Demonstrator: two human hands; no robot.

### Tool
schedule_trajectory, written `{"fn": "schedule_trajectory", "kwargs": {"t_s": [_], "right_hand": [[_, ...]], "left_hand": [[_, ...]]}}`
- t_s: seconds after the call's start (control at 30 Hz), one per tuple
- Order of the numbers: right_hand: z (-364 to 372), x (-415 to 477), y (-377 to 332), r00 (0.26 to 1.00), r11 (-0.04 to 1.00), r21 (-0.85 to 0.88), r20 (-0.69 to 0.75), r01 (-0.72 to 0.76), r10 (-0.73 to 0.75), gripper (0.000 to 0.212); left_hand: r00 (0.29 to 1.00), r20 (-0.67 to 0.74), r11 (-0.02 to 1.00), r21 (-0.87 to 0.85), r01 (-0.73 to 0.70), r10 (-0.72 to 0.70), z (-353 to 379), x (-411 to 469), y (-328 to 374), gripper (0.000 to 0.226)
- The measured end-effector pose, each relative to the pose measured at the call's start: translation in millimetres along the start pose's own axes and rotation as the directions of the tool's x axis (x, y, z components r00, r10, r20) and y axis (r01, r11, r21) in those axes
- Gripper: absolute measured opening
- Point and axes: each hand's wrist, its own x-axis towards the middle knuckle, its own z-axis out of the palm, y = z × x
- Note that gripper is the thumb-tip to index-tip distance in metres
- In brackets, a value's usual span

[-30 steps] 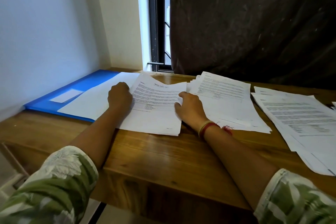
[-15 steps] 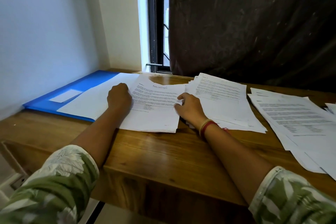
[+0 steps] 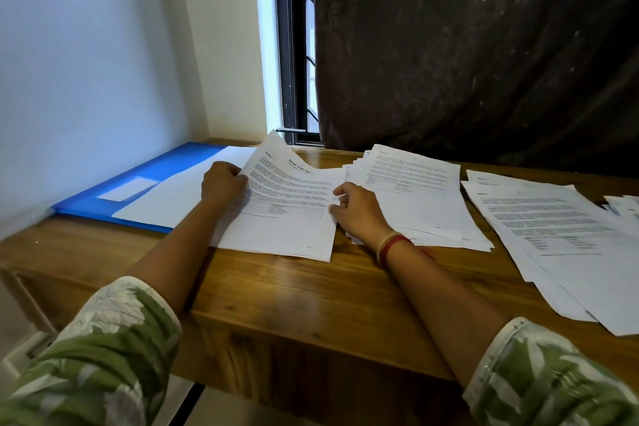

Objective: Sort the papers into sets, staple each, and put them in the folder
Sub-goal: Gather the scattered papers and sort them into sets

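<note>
Print on the papers (image 3: pixel 287 218) is too blurred to read.

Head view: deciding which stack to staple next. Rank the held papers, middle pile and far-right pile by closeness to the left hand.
1. Held papers, gripped at their left edge by the left hand.
2. Middle pile, beyond the right hand.
3. Far-right pile, farthest right.

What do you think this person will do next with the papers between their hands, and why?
Probably lift that near stack and tap it square. The left hand grips its left edge, where the far corner curls up; the right hand pinches its right edge. With both sides held, gathering it seems likeliest.
</note>
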Motion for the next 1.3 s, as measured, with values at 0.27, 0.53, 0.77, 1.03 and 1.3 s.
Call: {"fn": "schedule_trajectory", "kwargs": {"t_s": [0.27,0.53,0.77,1.03,1.3], "right_hand": [[-3,-2,-2,0.997,0.962,0.272,-0.065,-0.030,0.049,0.043],[-1,12,1,0.973,0.618,0.762,0.066,-0.193,0.223,0.046],[-44,6,3,0.986,0.625,0.775,-0.014,-0.094,0.165,0.032],[-210,-44,98,0.894,0.705,0.709,-0.311,-0.008,0.323,0.025],[-389,-148,214,0.488,0.901,0.342,-0.758,-0.267,0.433,0.014]], "left_hand": [[0.998,0.049,0.931,-0.361,0.055,-0.040,-11,4,-4,0.012],[0.964,0.259,0.730,-0.648,0.215,-0.054,-19,-1,6,0.007],[0.766,0.589,0.709,-0.654,0.265,0.258,-27,-15,44,0.026],[0.599,0.712,0.728,-0.620,0.293,0.365,80,-58,212,0.030],[0.444,0.776,0.746,-0.598,0.294,0.448,188,-183,346,0.028]]}}
